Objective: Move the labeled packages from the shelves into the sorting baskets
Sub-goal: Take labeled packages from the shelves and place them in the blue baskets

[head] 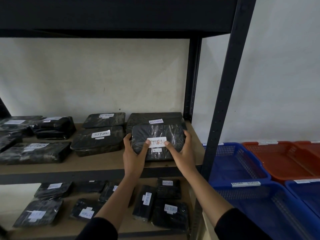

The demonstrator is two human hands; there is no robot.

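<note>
A black plastic-wrapped package [157, 134] with a white label reading RETURN is held tilted above the right end of the middle shelf [97, 163]. My left hand [134, 155] grips its left edge, thumb on the label. My right hand [181, 153] grips its right edge, thumb also on the label. Several more black RETURN packages [98, 141] lie on this shelf and on the lower shelf [147, 200]. To the right stand blue baskets [237, 163] and an orange basket [284, 160]; one blue basket [270, 208] carries a RETURN label.
The shelf unit's dark metal upright [225, 90] stands between the shelves and the baskets. A second upright [193, 78] is at the back right corner. A dark shelf board [112, 16] spans overhead. A white wall lies behind.
</note>
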